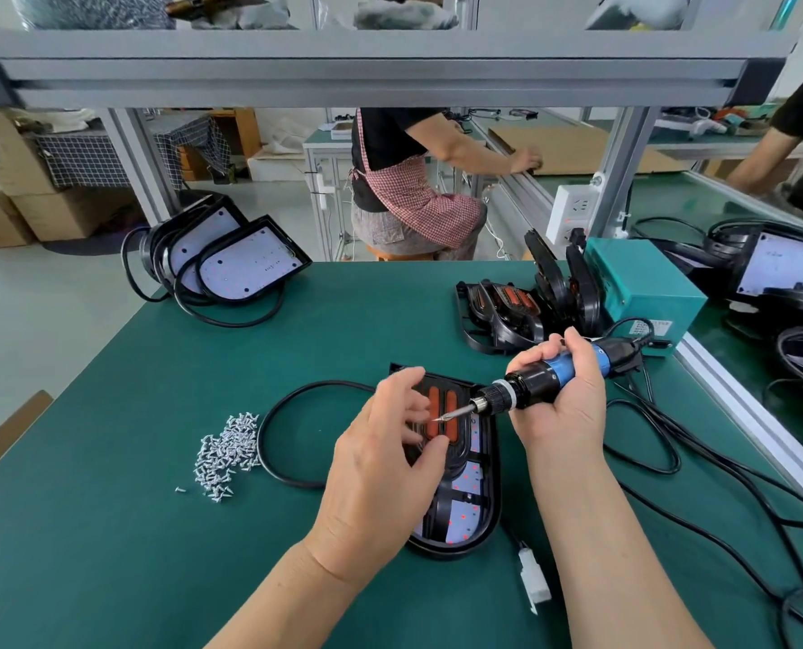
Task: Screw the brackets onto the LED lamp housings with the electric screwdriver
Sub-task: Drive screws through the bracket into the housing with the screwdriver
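One LED lamp housing [455, 512], frame centre on the counter [156, 531], one bracket [437, 414] laid on it: probably light, rigid plastic, so steady it by the rim. Your right hand [563, 395] wraps its grip round one electric screwdriver [535, 384]; your left hand [380, 461] curls by the bit, grip not determinable. Two more housings [249, 269] upper left.

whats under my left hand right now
The black lamp housing lies under the left hand, with two orange strips showing beyond the fingers and the white LED board nearer the wrist. The part beneath the palm is covered and cannot be seen.
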